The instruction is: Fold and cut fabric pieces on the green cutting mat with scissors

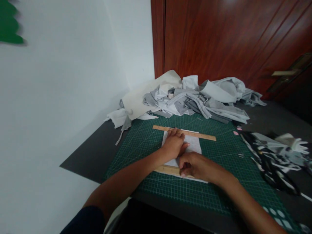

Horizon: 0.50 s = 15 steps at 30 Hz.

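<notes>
A piece of pale fabric (193, 143) lies flat on a green cutting mat (146, 143). Across its far end runs a wooden ruler (207, 137), and a second wooden ruler (167, 169) lies over its near end. My left hand (173, 143) rests open on the fabric, fingertips reaching the far ruler. Close beside it, my right hand (195, 165) is closed at the near ruler, its curled finger and thumb on either edge of it. That hand hides the ruler's right end. White edges of fabric show just beyond both rulers.
Grey and white fabric scraps (180, 100) are heaped at the back against the wall and wooden door (219, 39). On the right lie scissors (280, 178) with black handles, among more scraps (280, 149). Small pink pieces (236, 133) sit at the mat's right edge.
</notes>
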Tool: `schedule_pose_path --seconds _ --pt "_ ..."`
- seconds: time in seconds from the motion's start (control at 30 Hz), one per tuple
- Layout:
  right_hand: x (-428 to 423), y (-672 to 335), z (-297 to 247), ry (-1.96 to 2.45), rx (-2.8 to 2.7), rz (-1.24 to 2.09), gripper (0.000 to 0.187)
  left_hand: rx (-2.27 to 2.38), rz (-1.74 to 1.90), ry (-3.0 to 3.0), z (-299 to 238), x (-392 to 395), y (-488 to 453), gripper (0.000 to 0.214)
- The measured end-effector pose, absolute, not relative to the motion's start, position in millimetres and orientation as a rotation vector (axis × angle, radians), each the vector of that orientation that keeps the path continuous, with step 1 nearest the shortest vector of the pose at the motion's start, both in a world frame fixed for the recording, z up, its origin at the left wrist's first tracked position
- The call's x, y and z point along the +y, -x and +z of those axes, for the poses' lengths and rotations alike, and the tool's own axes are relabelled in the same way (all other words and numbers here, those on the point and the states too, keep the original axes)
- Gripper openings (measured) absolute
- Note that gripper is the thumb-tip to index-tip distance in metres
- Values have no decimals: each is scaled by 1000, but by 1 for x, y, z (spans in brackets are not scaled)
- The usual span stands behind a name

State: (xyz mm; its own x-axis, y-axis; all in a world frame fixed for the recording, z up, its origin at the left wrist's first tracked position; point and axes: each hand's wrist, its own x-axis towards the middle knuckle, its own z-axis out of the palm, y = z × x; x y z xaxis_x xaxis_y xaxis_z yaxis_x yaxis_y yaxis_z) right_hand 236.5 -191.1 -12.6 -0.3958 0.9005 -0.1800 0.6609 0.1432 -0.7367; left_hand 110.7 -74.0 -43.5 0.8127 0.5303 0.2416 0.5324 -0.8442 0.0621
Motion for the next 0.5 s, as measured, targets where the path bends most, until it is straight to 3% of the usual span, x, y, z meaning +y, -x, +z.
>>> schedule_pose_path --seconds 0.27,0.5 --pt "-193 -237 -17 1544 -2101 1115 4 -897 -426 2971 -45 -77 -111 48" --pt "-195 -239 -15 1569 -2136 1093 2 -659 -400 3315 -36 -26 -98 32"
